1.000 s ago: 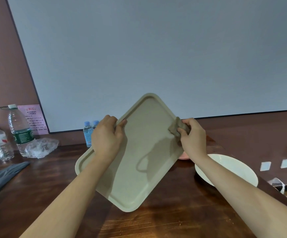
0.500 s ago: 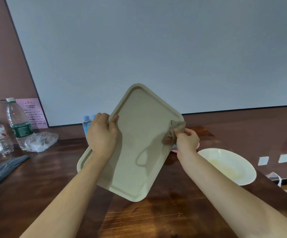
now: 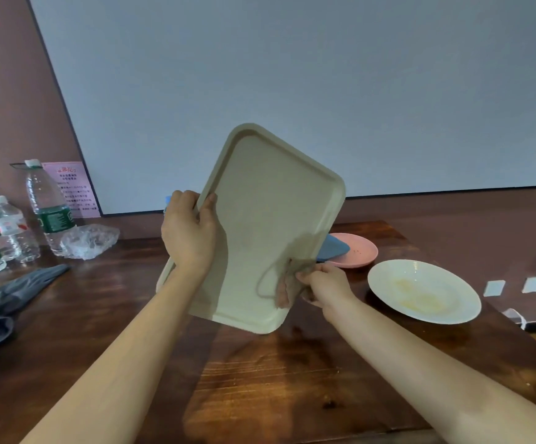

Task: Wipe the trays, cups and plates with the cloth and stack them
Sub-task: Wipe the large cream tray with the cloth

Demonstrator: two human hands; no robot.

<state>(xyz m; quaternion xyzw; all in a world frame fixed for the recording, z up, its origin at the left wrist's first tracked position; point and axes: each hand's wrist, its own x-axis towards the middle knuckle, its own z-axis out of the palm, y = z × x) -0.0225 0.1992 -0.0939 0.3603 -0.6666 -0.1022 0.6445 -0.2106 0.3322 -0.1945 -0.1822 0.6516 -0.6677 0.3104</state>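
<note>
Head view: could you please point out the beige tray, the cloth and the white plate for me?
beige tray [image 3: 260, 219], head view, bare middle of its inner face.
cloth [image 3: 297, 266], head view, bunched part at the tray's right edge.
white plate [image 3: 465, 302], head view, bare right side of its surface.

We take the tray [image 3: 260, 219] as landmark; it is held tilted above the table [image 3: 292, 379]. The left hand [image 3: 189, 232] is on its left edge, and the right hand [image 3: 324, 285] with the cloth [image 3: 292, 277] is at its lower right edge. Right of the tray, on the table, we note a wide plate [image 3: 423, 291]. Behind that plate, just beside the tray, is a small dish [image 3: 359, 249]. Far left of the tray, water bottles [image 3: 48, 206] stand by the wall. A crumpled plastic bag [image 3: 89, 240] lies between them and the tray, with folded fabric [image 3: 4, 302] nearer us. A wall panel [image 3: 292, 75] is behind the tray.
</note>
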